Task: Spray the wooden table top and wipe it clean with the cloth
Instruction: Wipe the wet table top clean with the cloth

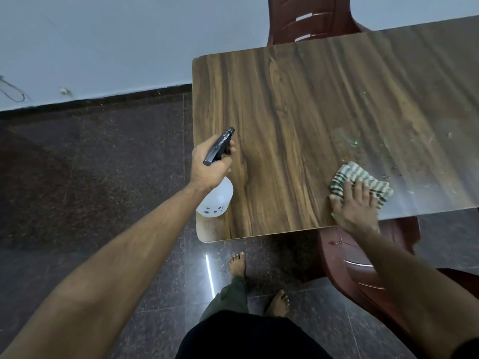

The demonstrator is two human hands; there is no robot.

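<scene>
The wooden table top fills the upper right of the head view. My left hand grips the neck of a white spray bottle with a black trigger head, held over the table's left edge, nozzle pointing across the top. My right hand presses flat, fingers spread, on a folded green-and-white striped cloth near the table's front edge. Wet specks and smears lie on the wood just beyond and to the right of the cloth.
A dark red plastic chair stands behind the table's far edge. Another red chair is tucked under the front edge by my right arm. My bare feet stand on the dark speckled floor; a pale wall runs along the left.
</scene>
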